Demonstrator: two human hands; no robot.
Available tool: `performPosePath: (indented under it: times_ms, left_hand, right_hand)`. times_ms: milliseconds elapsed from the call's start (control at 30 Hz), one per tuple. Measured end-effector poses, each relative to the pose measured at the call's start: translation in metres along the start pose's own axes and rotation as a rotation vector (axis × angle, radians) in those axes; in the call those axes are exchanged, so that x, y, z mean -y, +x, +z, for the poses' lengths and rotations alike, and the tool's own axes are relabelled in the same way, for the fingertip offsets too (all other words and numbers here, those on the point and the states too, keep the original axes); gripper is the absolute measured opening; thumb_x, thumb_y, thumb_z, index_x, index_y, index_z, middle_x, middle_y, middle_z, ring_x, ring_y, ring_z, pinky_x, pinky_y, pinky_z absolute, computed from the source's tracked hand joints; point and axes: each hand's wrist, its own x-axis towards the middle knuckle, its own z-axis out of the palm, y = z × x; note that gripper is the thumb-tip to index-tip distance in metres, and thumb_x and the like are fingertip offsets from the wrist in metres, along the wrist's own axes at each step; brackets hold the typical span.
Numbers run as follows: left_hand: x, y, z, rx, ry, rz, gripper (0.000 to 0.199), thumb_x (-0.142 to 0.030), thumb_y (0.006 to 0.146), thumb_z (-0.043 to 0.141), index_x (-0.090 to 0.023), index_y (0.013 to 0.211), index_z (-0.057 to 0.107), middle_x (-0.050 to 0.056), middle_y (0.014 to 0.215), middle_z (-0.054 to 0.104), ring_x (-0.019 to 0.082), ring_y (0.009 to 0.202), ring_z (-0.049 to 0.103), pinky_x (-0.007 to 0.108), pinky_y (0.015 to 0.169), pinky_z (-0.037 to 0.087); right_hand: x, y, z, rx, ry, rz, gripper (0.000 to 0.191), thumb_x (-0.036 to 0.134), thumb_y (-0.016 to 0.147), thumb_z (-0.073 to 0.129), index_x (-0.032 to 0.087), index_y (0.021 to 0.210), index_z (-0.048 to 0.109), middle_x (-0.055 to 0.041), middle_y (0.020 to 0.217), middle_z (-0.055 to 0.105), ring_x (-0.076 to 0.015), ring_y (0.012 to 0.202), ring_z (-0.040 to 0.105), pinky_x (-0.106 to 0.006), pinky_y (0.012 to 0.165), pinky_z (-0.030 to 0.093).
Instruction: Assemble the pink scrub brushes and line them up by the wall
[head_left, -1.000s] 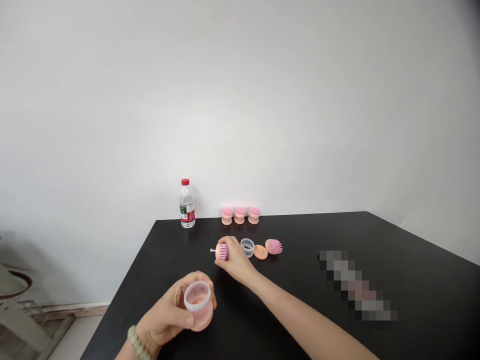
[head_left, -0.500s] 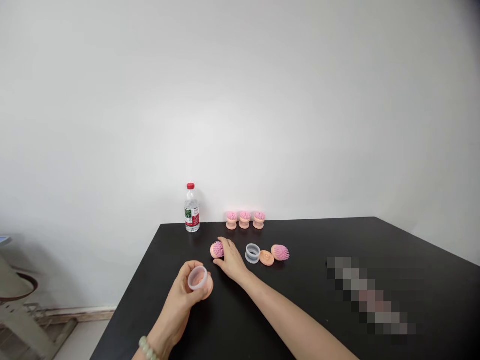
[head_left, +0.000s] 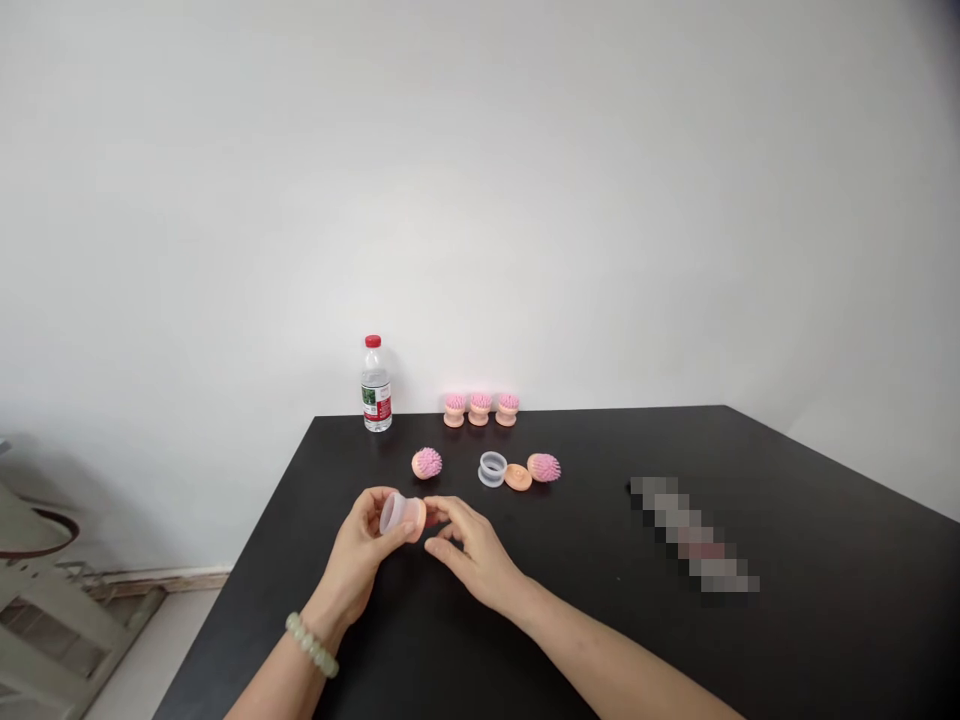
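My left hand holds a translucent cup-like ring with a peach base fitted at its right end, tilted on its side. Close by on the right, my right hand has its thumb and fingers apart, the fingertips near or touching the peach base. Beyond the hands a pink bristle head lies on the black table. To its right are a clear grey ring, a peach disc and another pink bristle head.
Three pink-topped brushes stand in a row by the wall. A water bottle with a red cap stands at the back left. On the right of the table lies a pixelated long shape.
My right hand has let go of the left bristle head and come back beside my left hand. The ring and base have turned sideways in my left hand. The view has shifted slightly.
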Motion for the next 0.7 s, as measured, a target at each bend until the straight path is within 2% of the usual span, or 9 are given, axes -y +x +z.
performPosePath:
  times_ms: [133,367,533,700]
  left_hand:
    - [0.002,0.000,0.000,0.024,0.038,-0.012,0.051,-0.041,0.061,0.088,-0.020,0.099,0.060,0.002,0.094,0.065,0.020,0.092,0.060,0.031,0.082,0.047]
    - [-0.001,0.003,0.000,0.075,0.161,-0.023,0.054,-0.043,0.063,0.087,-0.020,0.104,0.060,0.003,0.097,0.066,0.021,0.093,0.061,0.032,0.081,0.049]
    - [0.007,0.005,-0.001,0.042,0.278,-0.030,0.056,-0.048,0.061,0.086,-0.021,0.104,0.062,0.002,0.093,0.068,0.021,0.087,0.062,0.031,0.077,0.051]
    - [0.008,0.005,0.000,0.016,0.273,-0.025,0.052,-0.043,0.059,0.088,-0.019,0.099,0.064,0.001,0.089,0.070,0.020,0.084,0.064,0.030,0.076,0.050]
  right_hand:
    - [-0.003,-0.002,0.007,0.026,0.162,0.056,0.044,0.024,0.085,0.068,0.026,0.127,0.055,-0.0049,0.116,0.064,-0.0185,0.097,0.067,-0.030,0.075,0.058]
    - [-0.013,0.004,0.007,0.065,0.359,0.145,0.047,0.045,0.079,0.076,0.024,0.119,0.061,-0.0021,0.099,0.069,-0.0168,0.079,0.070,-0.034,0.075,0.059]
    - [-0.009,0.003,0.001,0.060,0.399,0.180,0.045,0.048,0.072,0.082,0.022,0.105,0.067,-0.0007,0.092,0.070,-0.0190,0.085,0.070,-0.035,0.081,0.058]
    - [-0.008,0.001,0.001,0.040,0.392,0.182,0.042,0.041,0.068,0.086,0.020,0.099,0.066,-0.0002,0.088,0.071,-0.0197,0.084,0.071,-0.036,0.081,0.058]
